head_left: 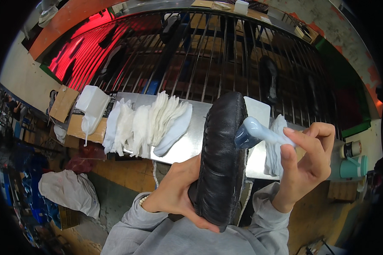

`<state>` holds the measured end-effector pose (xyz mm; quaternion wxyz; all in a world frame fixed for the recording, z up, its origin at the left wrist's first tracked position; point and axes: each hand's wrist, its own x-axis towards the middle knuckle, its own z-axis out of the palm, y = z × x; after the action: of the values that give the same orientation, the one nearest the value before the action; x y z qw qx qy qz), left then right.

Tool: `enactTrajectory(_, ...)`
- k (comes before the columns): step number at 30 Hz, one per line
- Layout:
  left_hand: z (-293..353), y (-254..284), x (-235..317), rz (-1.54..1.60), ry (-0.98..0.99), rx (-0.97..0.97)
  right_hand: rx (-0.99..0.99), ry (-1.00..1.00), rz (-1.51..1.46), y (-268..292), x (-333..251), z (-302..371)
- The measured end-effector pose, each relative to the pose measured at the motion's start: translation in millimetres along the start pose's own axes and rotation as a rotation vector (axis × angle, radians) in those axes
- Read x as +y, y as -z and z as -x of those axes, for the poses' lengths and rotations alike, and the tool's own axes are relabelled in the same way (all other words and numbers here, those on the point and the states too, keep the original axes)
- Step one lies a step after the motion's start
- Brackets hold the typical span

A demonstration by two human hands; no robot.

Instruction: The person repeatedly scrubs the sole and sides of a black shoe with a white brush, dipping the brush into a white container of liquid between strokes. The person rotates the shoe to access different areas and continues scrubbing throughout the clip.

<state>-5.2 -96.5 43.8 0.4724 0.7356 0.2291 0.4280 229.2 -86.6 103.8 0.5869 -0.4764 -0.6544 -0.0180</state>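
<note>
A black leather shoe (pixel 224 161) is upright before me, toe end up, with wrinkled leather along its side. My left hand (pixel 174 189) wraps around its lower part from the left. On the right, the thumb and fingers of my right hand (pixel 308 155) pinch the end of a pale blue, glossy, stick-like thing (pixel 266 132). Its wider, dark blue translucent end meets the shoe's right edge in view; I cannot tell whether they touch. Thin white and pale blue shoe-shaped pieces (pixel 147 125) stand in a row on the metal tray left of the shoe. More pale pieces (pixel 275 146) lie beneath my right hand.
Beyond the metal tray (pixel 183 148) runs a rack of metal bars (pixel 200 59) carrying several black shoes (pixel 269 78), with a red glow at its left. A white plastic bottle with a nozzle (pixel 91 106) rests on cardboard. A teal mug (pixel 353 166) stands at right.
</note>
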Motion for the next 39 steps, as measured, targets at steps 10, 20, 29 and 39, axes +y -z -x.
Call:
enactTrajectory(10, 4, -1, 3, -0.035, -0.024, -0.017, 0.005, -0.001, -0.137, -3, 14, -3)
enactTrajectory(20, 1, 3, 0, 0.113, -0.004, -0.010, -0.093, 0.064, -0.292, -2, 26, 12)
enactTrajectory(29, 4, -4, -1, 0.235, 0.052, 0.042, -0.199, 0.220, -0.313, 6, 37, 9)
enactTrajectory(39, -4, -18, 14, 0.551, 0.149, 0.172, -0.235, 0.296, -0.336, 9, 42, 9)
